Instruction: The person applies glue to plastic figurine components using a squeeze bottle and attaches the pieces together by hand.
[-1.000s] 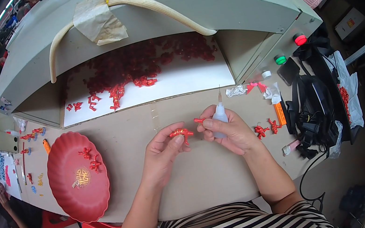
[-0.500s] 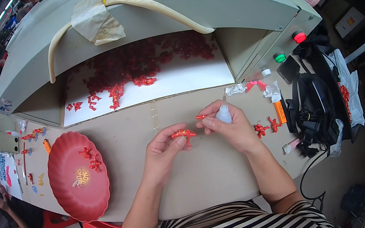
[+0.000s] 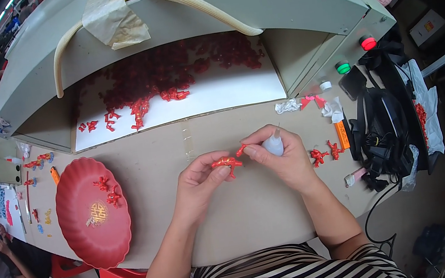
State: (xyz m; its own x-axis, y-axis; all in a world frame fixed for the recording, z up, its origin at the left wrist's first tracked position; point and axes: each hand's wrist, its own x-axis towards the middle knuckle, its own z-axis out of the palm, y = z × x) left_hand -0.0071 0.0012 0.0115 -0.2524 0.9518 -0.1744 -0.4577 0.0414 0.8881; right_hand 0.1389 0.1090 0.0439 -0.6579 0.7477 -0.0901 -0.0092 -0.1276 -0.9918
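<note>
Between the thumb and fingers of my left hand (image 3: 196, 181) is a red figurine (image 3: 227, 163) with gold trim. My right hand (image 3: 285, 159) pinches a small red figurine part (image 3: 241, 150) at the figurine's upper right side; whether the two touch I cannot tell. Tucked in that same hand is a small whitish squeeze bottle (image 3: 273, 144) with a thin needle tip pointing up. Both hands are over the middle of the table. Two red figurines (image 3: 326, 153) stand to the right of my right hand.
Many red pieces (image 3: 140, 108) lie on white board inside the grey booth (image 3: 295, 7) ahead. At left is a scalloped red tray (image 3: 76, 218) holding two figurines. Crumpled tissue (image 3: 332, 110), an orange-handled tool (image 3: 343, 136) and a black bag (image 3: 378, 121) are at right. A co-worker's arm (image 3: 16, 259) shows far left.
My right hand has brought the small red part up against or close to the figurine, and the part is now tilted. The bottle's needle has swung slightly right. My left hand has barely moved.
</note>
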